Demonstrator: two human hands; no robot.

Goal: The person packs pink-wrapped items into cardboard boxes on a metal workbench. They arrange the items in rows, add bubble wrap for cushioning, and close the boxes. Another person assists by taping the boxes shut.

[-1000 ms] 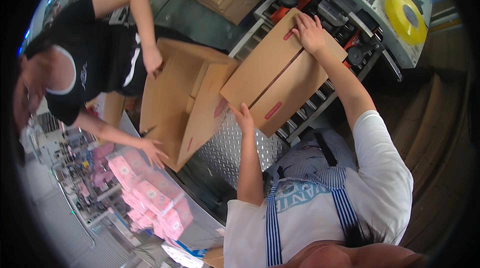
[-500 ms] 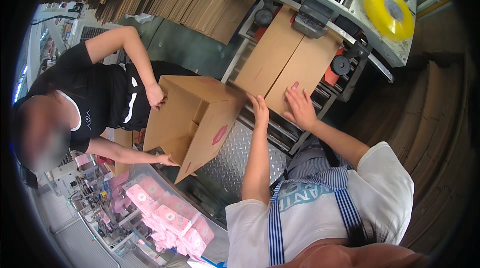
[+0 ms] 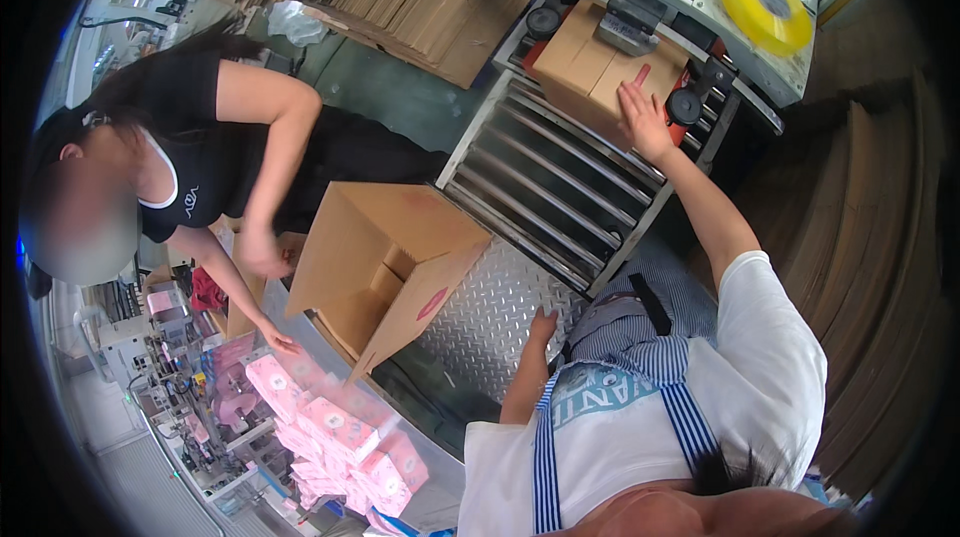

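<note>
My right hand [image 3: 645, 124] lies with its fingers stretched on the near right part of a closed brown carton [image 3: 580, 59]. The carton sits at the far end of the roller conveyor [image 3: 550, 177], partly under the taping machine's head [image 3: 630, 19]. Close to my waist, my left hand [image 3: 542, 325] hangs over the metal plate floor, foreshortened, fingers slightly apart and nothing visible in it. To its left, an open empty carton [image 3: 395, 257] lies tilted with its opening toward a co-worker [image 3: 240, 152]. The co-worker's hands are off that carton, one of them blurred.
A yellow tape roll [image 3: 765, 7] lies on the machine's top. Pink packs [image 3: 340, 427] are heaped in a bin at the lower left. Flattened cartons [image 3: 400, 2] stand stacked at the far left, with more cardboard [image 3: 860, 267] at the right. Treadplate flooring [image 3: 480, 307] lies beside the conveyor.
The closed carton has moved away from me along the rollers, my right hand following. My left hand has drawn back from the cartons toward my waist. The co-worker has let go of the open carton.
</note>
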